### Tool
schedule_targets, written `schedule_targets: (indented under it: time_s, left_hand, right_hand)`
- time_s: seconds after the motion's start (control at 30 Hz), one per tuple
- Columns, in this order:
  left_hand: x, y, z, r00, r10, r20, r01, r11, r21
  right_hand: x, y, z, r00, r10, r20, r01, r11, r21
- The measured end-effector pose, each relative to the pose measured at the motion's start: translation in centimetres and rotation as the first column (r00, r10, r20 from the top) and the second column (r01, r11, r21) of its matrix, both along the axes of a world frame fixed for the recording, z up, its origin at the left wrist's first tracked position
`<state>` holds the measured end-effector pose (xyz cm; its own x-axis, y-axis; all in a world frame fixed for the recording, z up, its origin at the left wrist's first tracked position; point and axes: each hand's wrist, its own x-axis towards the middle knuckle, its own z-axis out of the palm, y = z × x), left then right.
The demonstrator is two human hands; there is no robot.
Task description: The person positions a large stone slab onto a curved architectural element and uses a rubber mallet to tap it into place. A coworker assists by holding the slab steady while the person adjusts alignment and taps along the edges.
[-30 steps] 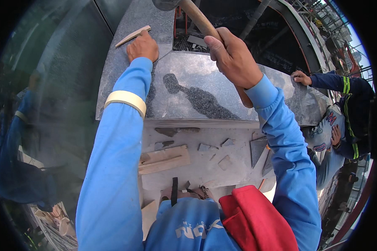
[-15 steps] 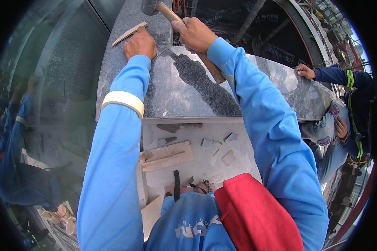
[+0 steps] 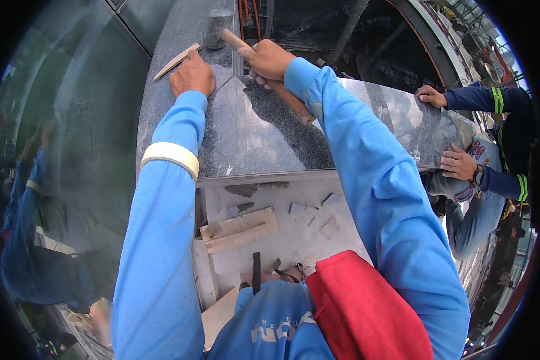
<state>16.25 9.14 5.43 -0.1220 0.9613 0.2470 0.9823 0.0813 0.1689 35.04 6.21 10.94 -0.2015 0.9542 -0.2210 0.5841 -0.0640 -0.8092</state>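
My right hand (image 3: pixel 269 60) is closed round the wooden handle of a mallet (image 3: pixel 237 43). Its grey head, blurred, is over the far part of the dark speckled stone slab (image 3: pixel 252 138); whether it touches the stone I cannot tell. My left hand (image 3: pixel 193 75) is closed on a thin pale wooden strip (image 3: pixel 177 62) at the slab's left side, its knuckles up and fingertips hidden. A seam in the stone runs between my two hands, and a dark shadow falls across the polished surface under my right arm.
A glass pane (image 3: pixel 78 120) rises along the left. At right, a co-worker's hand (image 3: pixel 431 96) rests on the slab's far edge, the other hand (image 3: pixel 458 163) at its near corner. Below lie a wooden board (image 3: pixel 240 229) and broken stone pieces (image 3: pixel 330 228). Dark sheeting hangs beyond the slab.
The mallet head has come down toward the slab, my right hand lowering with it. My left hand still grips the strip. The co-worker's lower hand has moved up to the slab's corner.
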Motion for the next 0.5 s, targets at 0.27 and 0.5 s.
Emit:
schedule_targets:
  time_s: [0.27, 0.5]
  left_hand:
    - [0.04, -0.29, 0.23, 1.0, -0.002, -0.01, 0.002, 1.0, 0.009]
    - [-0.01, -0.33, 0.06, 1.0, -0.013, -0.013, 0.013, 1.0, 0.012]
  right_hand:
    - [-0.16, -0.06, 0.31, 0.998, -0.044, -0.053, 0.041, 0.998, -0.046]
    - [-0.3, -0.5, 0.51, 0.982, -0.063, -0.179, 0.068, 0.997, 0.023]
